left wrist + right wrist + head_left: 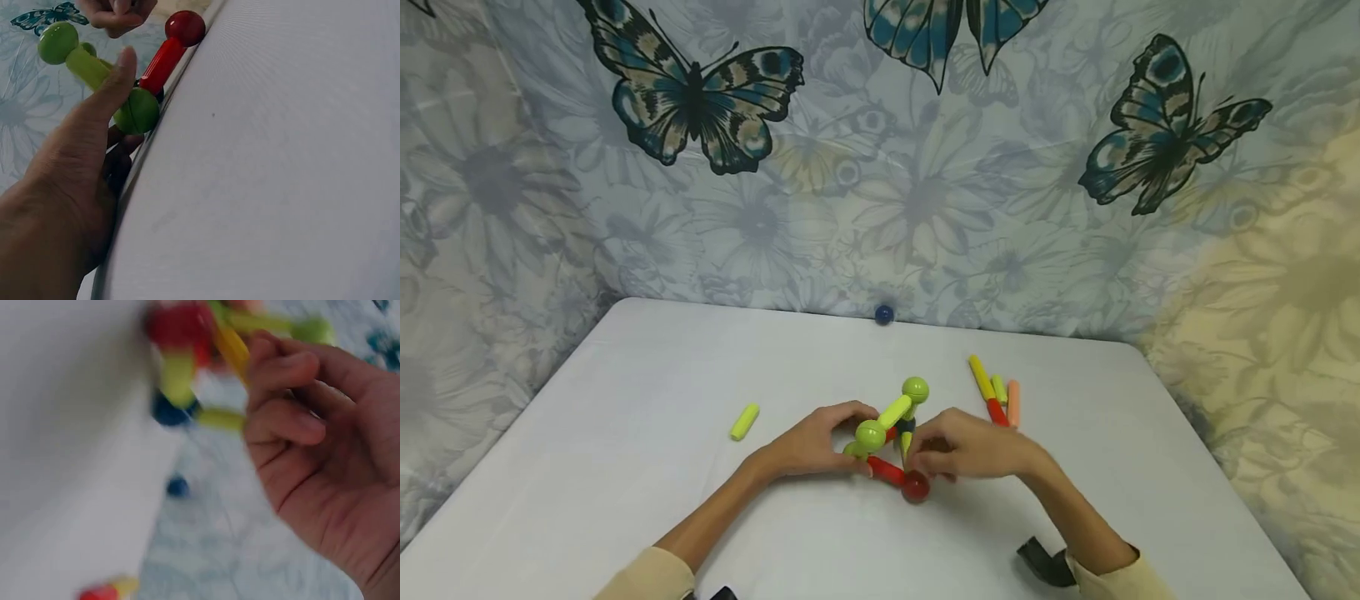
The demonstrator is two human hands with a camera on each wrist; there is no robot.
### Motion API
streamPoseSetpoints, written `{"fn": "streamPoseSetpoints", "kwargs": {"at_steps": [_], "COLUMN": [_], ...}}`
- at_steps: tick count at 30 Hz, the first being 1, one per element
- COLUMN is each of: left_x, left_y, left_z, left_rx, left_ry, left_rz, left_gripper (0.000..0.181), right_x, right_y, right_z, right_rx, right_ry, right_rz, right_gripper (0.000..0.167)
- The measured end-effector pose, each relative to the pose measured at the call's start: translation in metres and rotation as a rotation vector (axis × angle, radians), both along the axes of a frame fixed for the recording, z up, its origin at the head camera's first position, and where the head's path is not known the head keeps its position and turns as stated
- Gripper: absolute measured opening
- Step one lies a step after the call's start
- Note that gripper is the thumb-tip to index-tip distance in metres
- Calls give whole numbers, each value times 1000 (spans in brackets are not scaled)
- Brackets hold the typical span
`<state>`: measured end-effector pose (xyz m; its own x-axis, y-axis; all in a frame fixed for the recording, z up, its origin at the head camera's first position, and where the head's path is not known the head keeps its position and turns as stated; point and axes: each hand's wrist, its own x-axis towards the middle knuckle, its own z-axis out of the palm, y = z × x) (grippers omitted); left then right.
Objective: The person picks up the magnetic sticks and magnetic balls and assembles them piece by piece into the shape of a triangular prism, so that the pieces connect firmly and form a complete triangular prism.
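Observation:
A frame of magnetic rods and balls stands over the table's middle, with a lime rod (895,412), a red rod (886,471), a red ball (915,487) and a green ball (870,436). My left hand (820,442) holds its left side, thumb and fingers about a lower green ball (137,111). From the right, my right hand (973,446) reaches in with curled fingers. These pinch a yellow rod (232,353) that slants up to the red ball; its far end is hidden by the fingers. A dark blue ball (172,410) forms another corner; this view is blurred.
A loose lime rod (744,422) lies left of the frame. Right of it lie a yellow rod (981,377), a red rod (997,412) and an orange rod (1013,403). One blue ball (884,315) sits at the table's far edge, before a butterfly-patterned cloth.

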<state>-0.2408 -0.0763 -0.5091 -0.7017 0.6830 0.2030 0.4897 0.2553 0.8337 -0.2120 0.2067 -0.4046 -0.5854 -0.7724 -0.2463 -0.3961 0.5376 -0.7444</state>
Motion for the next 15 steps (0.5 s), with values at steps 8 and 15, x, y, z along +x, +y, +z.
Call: {"fn": "streamPoseSetpoints", "kwargs": {"at_steps": [8,15], "left_x": [-5,-19], "left_y": [-2,6], "left_z": [-3,-3], "left_rx": [67,102], "left_ry": [31,-4], "left_rz": [222,259], "left_gripper": [34,24], "right_x": [-57,-61], "right_y": [7,4], "right_z": [-15,-32], "right_rx": [95,53], "right_ry": [49,126], "right_rz": [-141,-129], "right_gripper": [29,26]}}
